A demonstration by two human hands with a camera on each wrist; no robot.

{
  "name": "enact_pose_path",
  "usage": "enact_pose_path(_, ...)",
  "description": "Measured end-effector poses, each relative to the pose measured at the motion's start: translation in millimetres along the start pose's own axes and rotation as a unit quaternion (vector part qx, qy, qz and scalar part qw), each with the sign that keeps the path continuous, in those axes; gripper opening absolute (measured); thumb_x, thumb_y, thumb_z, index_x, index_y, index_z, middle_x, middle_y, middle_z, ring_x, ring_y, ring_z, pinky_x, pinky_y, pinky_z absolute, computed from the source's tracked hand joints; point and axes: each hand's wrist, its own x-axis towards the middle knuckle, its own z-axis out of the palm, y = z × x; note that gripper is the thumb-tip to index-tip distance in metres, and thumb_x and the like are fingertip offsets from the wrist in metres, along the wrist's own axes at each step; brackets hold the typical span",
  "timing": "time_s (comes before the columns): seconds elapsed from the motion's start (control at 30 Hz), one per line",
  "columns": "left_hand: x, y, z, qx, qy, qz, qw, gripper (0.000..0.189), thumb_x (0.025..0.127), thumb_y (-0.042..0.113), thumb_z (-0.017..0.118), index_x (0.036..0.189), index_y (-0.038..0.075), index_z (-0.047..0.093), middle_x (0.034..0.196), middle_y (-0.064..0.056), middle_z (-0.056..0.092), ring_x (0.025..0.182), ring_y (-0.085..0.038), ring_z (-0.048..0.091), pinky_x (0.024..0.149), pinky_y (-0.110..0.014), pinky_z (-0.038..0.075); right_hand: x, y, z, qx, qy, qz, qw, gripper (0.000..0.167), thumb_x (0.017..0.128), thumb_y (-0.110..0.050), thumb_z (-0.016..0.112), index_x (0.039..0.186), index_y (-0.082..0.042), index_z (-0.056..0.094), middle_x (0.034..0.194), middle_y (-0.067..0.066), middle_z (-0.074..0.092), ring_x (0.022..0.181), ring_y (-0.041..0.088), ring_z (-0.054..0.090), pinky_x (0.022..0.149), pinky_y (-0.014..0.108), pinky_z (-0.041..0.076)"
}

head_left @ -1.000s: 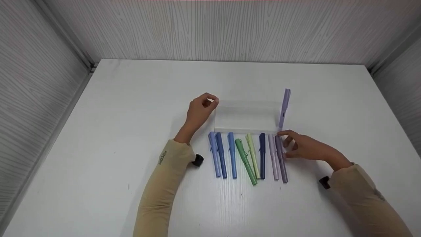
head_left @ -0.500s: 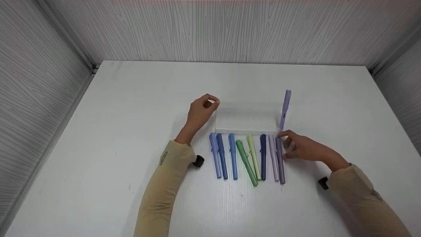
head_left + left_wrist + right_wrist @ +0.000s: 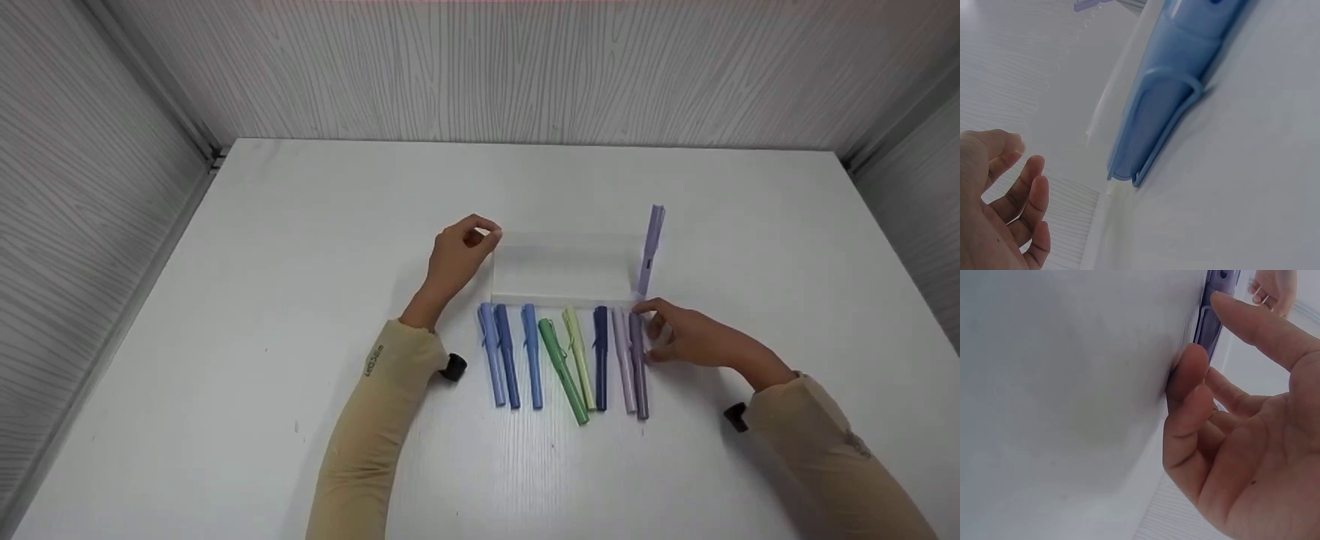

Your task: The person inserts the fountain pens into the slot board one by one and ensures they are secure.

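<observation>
At the back left corner of a clear plastic box, my left hand pinches its edge between thumb and index finger. In front of the box lies a row of capped pens in blues, green, yellow and lilac. My right hand touches the dark purple pen at the row's right end, thumb against its side and index finger by its cap end. That pen lies close beside the lilac pen. A blue pen with a wire clip fills much of the left wrist view.
Another light purple pen is at the box's right end; I cannot tell whether it stands or leans. The green pen lies slanted, its lower end near the yellow pen. Wood-grained panels border the white table.
The dark purple pen's lower end has swung left, closer to the lilac pen, with my right thumb following. My left hand keeps its place at the box corner. The view has shifted slightly.
</observation>
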Motion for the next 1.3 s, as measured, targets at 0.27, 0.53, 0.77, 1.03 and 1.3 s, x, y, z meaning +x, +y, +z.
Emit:
enact_pose_path(0.27,0.3,-1.8,0.0,-0.007,-0.004,0.002,1.0000,0.019,0.094,0.029,0.063,0.103,0.014,0.071,0.081,-0.014,0.068,0.065,-0.011,0.048,0.059,-0.025,0.037,-0.3,-1.0,0.7,-0.023,0.013,-0.012,0.9996,0.064,0.086,-0.015,0.071,0.138,0.000,0.037,0.114,0.021,0.058,0.095,0.026,0.056,0.085,0.042,0.046)
enact_pose_path(0.53,0.2,-1.4,0.1,-0.008,-0.004,0.005,0.9999,0.018,0.094,0.029,0.064,0.102,0.015,0.071,0.080,-0.009,0.067,0.065,-0.010,0.049,0.059,-0.024,0.038,-2.8,-1.3,2.6,-0.039,0.017,-0.011,0.9990,0.062,0.086,-0.012,0.069,0.137,-0.003,0.035,0.112,0.020,0.060,0.094,0.025,0.057,0.084,0.042,0.048)
enact_pose_path(0.77,0.7,-0.5,-0.3,-0.011,-0.004,0.005,0.9999,0.018,0.093,0.028,0.064,0.102,0.013,0.071,0.081,-0.015,0.067,0.064,-0.011,0.048,0.059,-0.024,0.037,-3.9,-0.9,3.3,-0.035,0.029,-0.023,0.9987,0.060,0.085,-0.003,0.061,0.137,-0.002,0.032,0.109,0.020,0.061,0.090,0.024,0.057,0.079,0.038,0.048)
enact_pose_path(1.03,0.3,-1.1,-2.1,-0.012,-0.001,-0.005,0.9999,0.018,0.093,0.029,0.064,0.103,0.015,0.071,0.080,-0.008,0.067,0.067,-0.012,0.049,0.059,-0.025,0.038,-5.3,-3.3,2.9,-0.015,0.029,-0.015,0.9994,0.062,0.087,-0.002,0.058,0.141,-0.002,0.026,0.106,0.019,0.062,0.089,0.023,0.059,0.077,0.035,0.047)
enact_pose_path(1.3,0.0,-1.1,-0.8,-0.015,-0.010,0.002,0.9998,0.021,0.094,0.030,0.063,0.104,0.013,0.071,0.084,-0.013,0.069,0.067,-0.012,0.051,0.059,-0.025,0.038,-11.7,-2.6,1.2,0.027,0.046,-0.029,0.9981,0.063,0.089,0.000,0.055,0.142,-0.002,0.022,0.104,0.020,0.067,0.084,0.020,0.060,0.071,0.031,0.048)
